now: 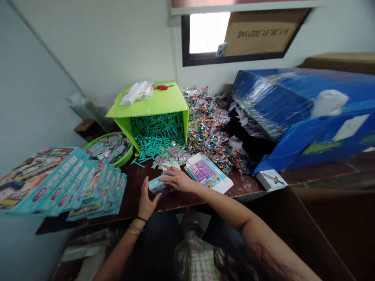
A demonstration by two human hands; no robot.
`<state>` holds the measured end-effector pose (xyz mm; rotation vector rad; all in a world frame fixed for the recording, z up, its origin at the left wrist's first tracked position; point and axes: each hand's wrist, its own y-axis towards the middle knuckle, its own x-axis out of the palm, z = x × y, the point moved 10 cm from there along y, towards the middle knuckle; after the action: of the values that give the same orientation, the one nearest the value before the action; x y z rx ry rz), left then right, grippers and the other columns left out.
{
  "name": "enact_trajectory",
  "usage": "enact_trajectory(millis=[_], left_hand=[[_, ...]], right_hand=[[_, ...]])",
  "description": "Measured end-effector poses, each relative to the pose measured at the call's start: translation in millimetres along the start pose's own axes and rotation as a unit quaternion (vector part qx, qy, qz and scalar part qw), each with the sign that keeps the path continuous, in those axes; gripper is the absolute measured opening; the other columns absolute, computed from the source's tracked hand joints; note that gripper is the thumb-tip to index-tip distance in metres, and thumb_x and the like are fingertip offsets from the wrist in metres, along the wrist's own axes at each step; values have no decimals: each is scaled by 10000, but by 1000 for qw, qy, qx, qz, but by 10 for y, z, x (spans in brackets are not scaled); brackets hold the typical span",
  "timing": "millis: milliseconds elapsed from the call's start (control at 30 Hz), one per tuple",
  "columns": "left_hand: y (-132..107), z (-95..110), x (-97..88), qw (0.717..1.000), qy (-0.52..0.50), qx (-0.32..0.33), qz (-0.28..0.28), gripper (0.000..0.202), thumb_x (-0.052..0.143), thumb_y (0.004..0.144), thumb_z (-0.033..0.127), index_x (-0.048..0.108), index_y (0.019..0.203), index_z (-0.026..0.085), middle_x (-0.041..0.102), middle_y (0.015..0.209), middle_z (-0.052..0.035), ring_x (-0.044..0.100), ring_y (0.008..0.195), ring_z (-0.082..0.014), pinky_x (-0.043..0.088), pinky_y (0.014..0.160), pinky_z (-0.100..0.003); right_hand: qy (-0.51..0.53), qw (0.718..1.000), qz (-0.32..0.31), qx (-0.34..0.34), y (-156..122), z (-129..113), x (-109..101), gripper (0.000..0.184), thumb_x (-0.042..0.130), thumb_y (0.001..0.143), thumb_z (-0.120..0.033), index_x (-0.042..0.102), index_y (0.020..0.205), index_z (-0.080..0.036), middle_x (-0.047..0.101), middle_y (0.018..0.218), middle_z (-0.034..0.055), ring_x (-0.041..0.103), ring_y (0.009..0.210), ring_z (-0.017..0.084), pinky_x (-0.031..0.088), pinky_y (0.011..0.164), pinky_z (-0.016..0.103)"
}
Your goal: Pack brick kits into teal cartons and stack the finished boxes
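Note:
A small light-blue and purple carton [156, 185] lies between my two hands near the table's front edge. My left hand [148, 201] cups its left end, with the fingers up along the side and the thumb at the front. From the right, my right hand [180, 180] grips the carton's other end, its fingers reaching over the top. Just right of that hand sits a stack of flat printed cartons [206, 171] with white flaps. Behind my hands are loose small foil-like packets [172, 154] and a white card [170, 165].
A tipped green bin [152, 104] spills teal sticks [159, 128]. Beside it are a green basin [125, 156] of packets and a heap of bagged colourful pieces [205, 121]. Finished-looking printed boxes [70, 179] stand left; a large blue box [281, 105] and a stack of cards [271, 180] sit right.

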<state>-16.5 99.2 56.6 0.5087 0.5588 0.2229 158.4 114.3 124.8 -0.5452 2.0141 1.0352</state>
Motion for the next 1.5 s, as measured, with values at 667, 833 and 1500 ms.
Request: enact_trajectory(millis=[667,833,1500], left_hand=[[-389,-791,373,973,-22,-230,19,538,697,673,705,629,915,229,769,940,-123,728,1068,-361,551,1023,-505],[-380,-728,370,973,-7,-229,3,522,686,678,715,598,858,233,722,816,-92,727,1007,-353,554,1006,-514],[-401,-744,409,974,88,-208,0,504,642,763,644,654,1028,216,752,1022,-146,706,1054,-379,524,1038,-573]], right_hand=[[-428,714,64,551,-2277,1694,-3581,227,549,969,-132,747,977,-22,705,1141,264,561,1254,371,292,1152,621],[-433,658,58,613,-3100,1668,-3598,330,473,1019,-198,760,935,-59,731,958,239,650,1124,358,360,1030,598],[-202,607,177,748,-4333,2020,-2618,839,601,954,-410,249,1598,-4,584,1391,322,603,1272,382,457,1064,463]])
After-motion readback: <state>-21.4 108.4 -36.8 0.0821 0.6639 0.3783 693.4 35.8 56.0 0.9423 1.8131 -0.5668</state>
